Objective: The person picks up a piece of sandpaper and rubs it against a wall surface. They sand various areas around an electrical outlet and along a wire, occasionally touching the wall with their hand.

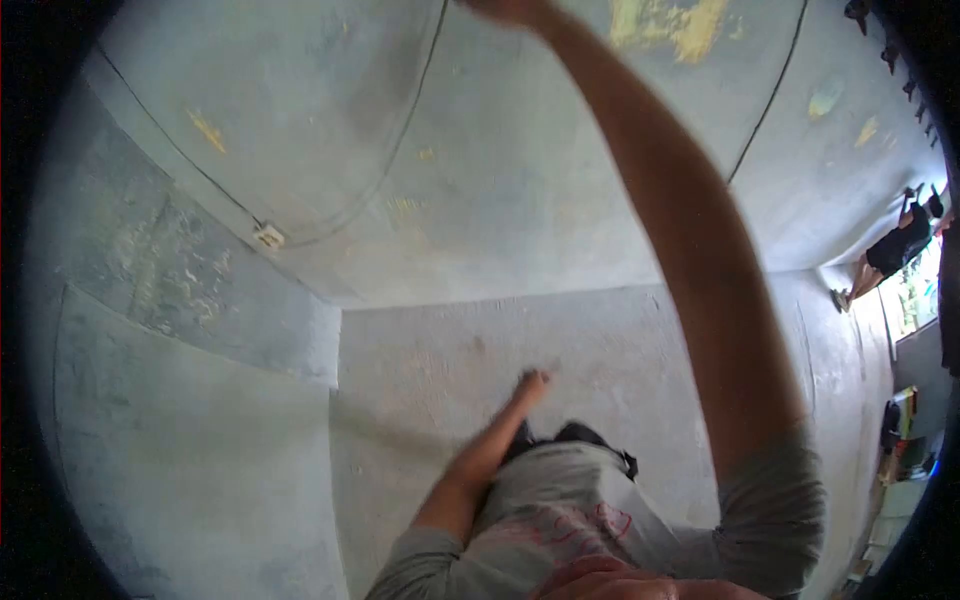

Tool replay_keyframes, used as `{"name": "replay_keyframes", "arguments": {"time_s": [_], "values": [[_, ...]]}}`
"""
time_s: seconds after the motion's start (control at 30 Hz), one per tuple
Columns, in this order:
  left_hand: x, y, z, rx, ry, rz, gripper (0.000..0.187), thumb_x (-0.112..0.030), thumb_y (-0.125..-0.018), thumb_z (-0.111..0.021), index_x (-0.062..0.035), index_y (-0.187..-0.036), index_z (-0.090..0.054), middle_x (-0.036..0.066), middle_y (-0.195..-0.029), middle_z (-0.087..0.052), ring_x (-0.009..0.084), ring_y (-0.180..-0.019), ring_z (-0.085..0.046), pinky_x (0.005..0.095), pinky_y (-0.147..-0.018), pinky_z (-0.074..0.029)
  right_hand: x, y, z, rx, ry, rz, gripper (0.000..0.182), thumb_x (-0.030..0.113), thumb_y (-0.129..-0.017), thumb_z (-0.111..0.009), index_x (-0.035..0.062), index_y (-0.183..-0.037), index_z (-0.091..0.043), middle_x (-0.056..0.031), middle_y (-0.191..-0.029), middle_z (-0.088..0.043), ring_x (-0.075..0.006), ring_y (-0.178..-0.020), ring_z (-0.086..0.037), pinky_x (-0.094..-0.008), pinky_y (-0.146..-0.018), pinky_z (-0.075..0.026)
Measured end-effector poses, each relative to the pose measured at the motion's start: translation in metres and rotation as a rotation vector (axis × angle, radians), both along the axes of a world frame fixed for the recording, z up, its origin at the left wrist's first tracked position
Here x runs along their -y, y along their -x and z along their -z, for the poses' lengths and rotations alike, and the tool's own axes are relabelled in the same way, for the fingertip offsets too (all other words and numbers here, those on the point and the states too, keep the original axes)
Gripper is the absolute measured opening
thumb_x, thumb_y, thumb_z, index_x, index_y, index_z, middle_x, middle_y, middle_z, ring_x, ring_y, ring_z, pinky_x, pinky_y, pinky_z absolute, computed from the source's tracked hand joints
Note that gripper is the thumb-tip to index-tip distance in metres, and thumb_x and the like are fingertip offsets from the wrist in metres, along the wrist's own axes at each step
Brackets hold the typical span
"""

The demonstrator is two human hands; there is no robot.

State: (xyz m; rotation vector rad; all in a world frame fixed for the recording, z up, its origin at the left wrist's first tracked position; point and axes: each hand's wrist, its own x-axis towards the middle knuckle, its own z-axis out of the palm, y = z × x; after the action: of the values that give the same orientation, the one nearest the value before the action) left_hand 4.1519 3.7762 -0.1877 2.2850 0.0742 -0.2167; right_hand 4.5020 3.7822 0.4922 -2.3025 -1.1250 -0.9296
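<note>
My right arm reaches up along the grey wall (520, 170). My right hand (505, 10) is blurred and cut off by the top edge of the view, near a dark cable (428, 70) on the wall; its fingers and anything in them are out of sight. Down by my waist, my left hand (535, 386) hangs over the floor (600, 350) with its fingers curled closed. It is small and smeared, and I cannot make out what, if anything, lies inside it.
A white socket box (268, 236) with a cable sits low on the wall at left. Another wall (200, 450) stands on the left side. Far right, a person in dark clothes (900, 245) is at the same wall near a bright opening (918, 290). Assorted items (905, 420) lie along the right edge.
</note>
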Motion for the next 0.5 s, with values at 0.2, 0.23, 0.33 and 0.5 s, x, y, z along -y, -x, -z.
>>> {"name": "replay_keyframes", "arguments": {"time_s": [0.2, 0.23, 0.33, 0.5], "values": [[-0.109, -0.183, -0.23, 0.531, -0.025, -0.506, 0.028, -0.025, -0.089, -0.054, 0.0011, -0.091, -0.065, 0.021, -0.08, -0.065, 0.0353, -0.076, -0.063, 0.0408, -0.066, -0.049, 0.043, 0.072, 0.52, -1.003, 0.437, 0.312, 0.048, 0.045, -0.087, -0.045, 0.0039, -0.105, -0.061, -0.0169, -0.108, -0.061, -0.0358, -0.105, -0.055, -0.044, -0.095, -0.039], [-0.12, -0.208, -0.27, 0.522, -0.022, -0.533, 0.027, -0.023, -0.089, -0.055, 0.0013, -0.094, -0.064, 0.02, -0.081, -0.065, 0.034, -0.077, -0.064, 0.0397, -0.066, -0.049, 0.06, 0.105, 0.592, -1.187, 0.462, 0.32, 0.047, 0.045, -0.086, -0.046, 0.0036, -0.103, -0.062, -0.017, -0.105, -0.061, -0.0357, -0.103, -0.056, -0.0442, -0.094, -0.04], [-0.127, -0.269, -0.368, 0.613, -0.01, -0.515, 0.027, -0.021, -0.09, -0.054, 0.0019, -0.101, -0.063, 0.02, -0.085, -0.065, 0.0301, -0.081, -0.064, 0.0382, -0.068, -0.05, 0.096, 0.198, 0.679, -1.68, 0.422, 0.321, 0.045, 0.045, -0.085, -0.05, 0.0027, -0.095, -0.063, -0.0172, -0.096, -0.063, -0.0353, -0.095, -0.058, -0.045, -0.089, -0.042], [-0.112, -0.323, -0.309, 0.591, 0.073, -0.451, 0.03, -0.022, -0.089, -0.054, 0.0026, -0.104, -0.061, 0.022, -0.093, -0.064, 0.0326, -0.087, -0.063, 0.0384, -0.074, -0.049, 0.05, 0.046, 0.696, -1.419, 0.108, 0.357, 0.044, 0.045, -0.082, -0.056, 0.0011, -0.081, -0.065, -0.0176, -0.081, -0.065, -0.0346, -0.083, -0.062, -0.0462, -0.082, -0.045]]}}
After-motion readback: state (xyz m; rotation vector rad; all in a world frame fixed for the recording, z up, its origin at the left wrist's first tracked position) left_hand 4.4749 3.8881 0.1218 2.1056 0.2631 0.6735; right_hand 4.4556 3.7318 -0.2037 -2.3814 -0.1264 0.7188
